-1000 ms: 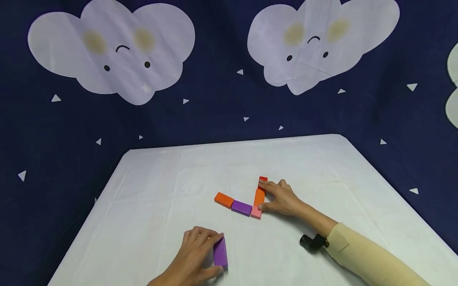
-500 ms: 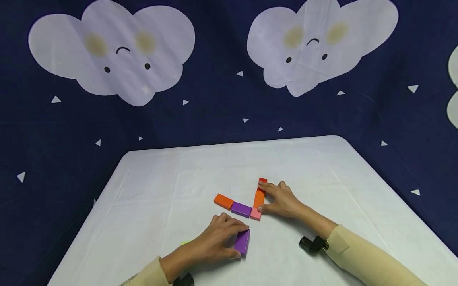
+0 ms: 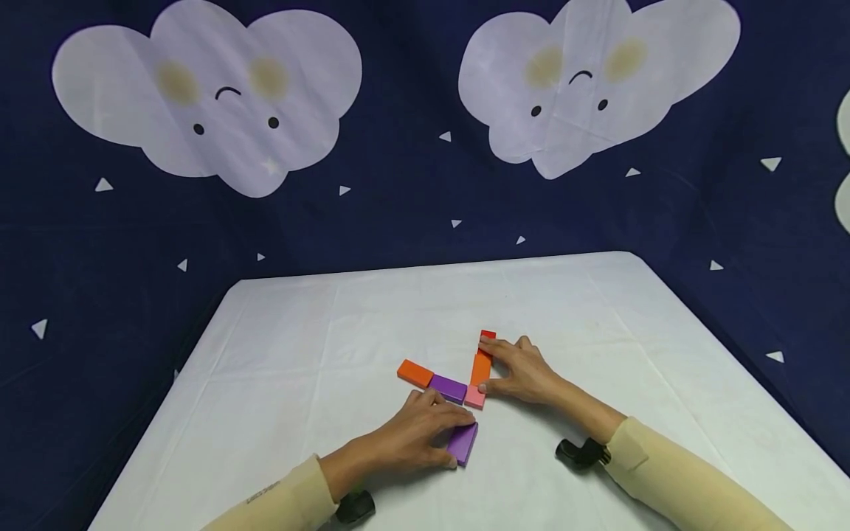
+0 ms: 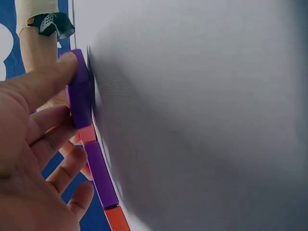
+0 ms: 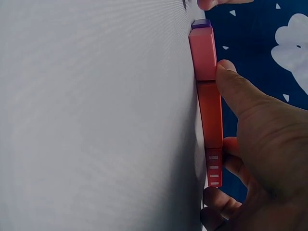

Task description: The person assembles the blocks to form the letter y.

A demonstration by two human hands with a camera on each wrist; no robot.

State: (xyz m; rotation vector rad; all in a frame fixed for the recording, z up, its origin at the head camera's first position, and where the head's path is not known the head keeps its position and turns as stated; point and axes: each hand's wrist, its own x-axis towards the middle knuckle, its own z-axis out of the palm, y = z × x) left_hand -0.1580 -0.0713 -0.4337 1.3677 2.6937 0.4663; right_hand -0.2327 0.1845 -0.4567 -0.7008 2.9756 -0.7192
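My left hand point(image 3: 415, 435) pinches a purple block point(image 3: 463, 445) between thumb and fingers, just in front of a row of blocks. In the left wrist view, the thumb lies on one end of that purple block point(image 4: 81, 91). My right hand point(image 3: 521, 370) rests over the other arm of the row, thumb at the pink block point(image 3: 474, 398) and fingertips at the red block point(image 3: 488, 335). Between these lies an orange block point(image 3: 481, 367). Left of the pink block, a second purple block point(image 3: 448, 387) and another orange block point(image 3: 415, 372) continue the row, partly behind my left fingers.
A white cloth-covered table point(image 3: 285, 346) lies under the blocks. Behind it hangs a dark blue curtain point(image 3: 398, 221) with clouds. Black wrist cameras point(image 3: 579, 453) sit on both wrists. A small green patch point(image 3: 358, 488) shows near the left wrist; its kind is unclear.
My left hand has carried the purple block rightward and slightly forward, from the near left to beside the pink block, turning it a little. The right hand has stayed in place.
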